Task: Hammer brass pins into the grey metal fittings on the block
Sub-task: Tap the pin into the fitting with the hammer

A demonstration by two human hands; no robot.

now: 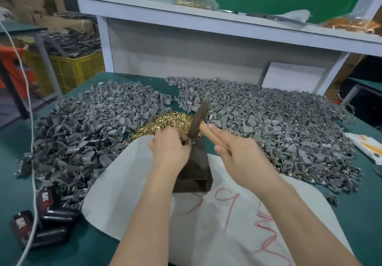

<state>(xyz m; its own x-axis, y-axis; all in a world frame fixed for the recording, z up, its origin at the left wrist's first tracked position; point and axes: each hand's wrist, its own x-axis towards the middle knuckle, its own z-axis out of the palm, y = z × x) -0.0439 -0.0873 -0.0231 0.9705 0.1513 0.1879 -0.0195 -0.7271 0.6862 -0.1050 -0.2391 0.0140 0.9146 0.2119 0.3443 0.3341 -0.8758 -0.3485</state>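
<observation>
A dark wooden block [196, 166] stands on a white cloth [217, 220] in front of me. My left hand [169, 147] pinches a grey metal fitting [189, 141] on the block's top edge. My right hand [235, 150] grips the wooden handle of a hammer [198, 118], whose dark head points down at the fitting. A heap of brass pins [165, 123] lies just behind the block. Whether a pin sits in the fitting is hidden by my fingers.
Large piles of grey fittings [86, 133] cover the green table to the left and to the right [279, 121]. Black packets [47, 214] and a white cord [31, 141] lie at the left. A white box [365, 147] sits at the right edge. A shelf [206, 19] runs behind.
</observation>
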